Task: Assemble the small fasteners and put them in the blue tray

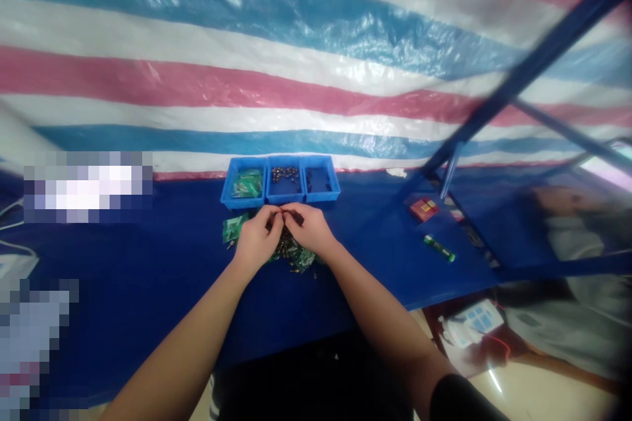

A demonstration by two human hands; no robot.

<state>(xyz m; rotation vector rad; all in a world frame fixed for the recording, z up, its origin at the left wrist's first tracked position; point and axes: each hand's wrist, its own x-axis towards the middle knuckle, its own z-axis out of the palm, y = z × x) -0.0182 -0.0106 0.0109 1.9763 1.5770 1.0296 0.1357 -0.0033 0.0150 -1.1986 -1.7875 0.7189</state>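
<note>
My left hand [257,235] and my right hand [310,227] meet over the blue table [148,263], fingertips pinched together on a small dark part [285,212] too small to name. Under and between the hands lies a heap of small green circuit boards [292,254] with metal bits. Another green board [233,227] lies just left of my left hand. Right behind the hands stand three joined blue bins [280,179]: the left one holds green boards, the middle one small metal parts, the right one dark parts.
A red box [424,208] and a green lighter-like stick [439,248] lie on the table to the right. A blue metal frame [518,79] slants across the right side. A striped plastic sheet [296,66] hangs behind. Another person [573,223] sits at the far right.
</note>
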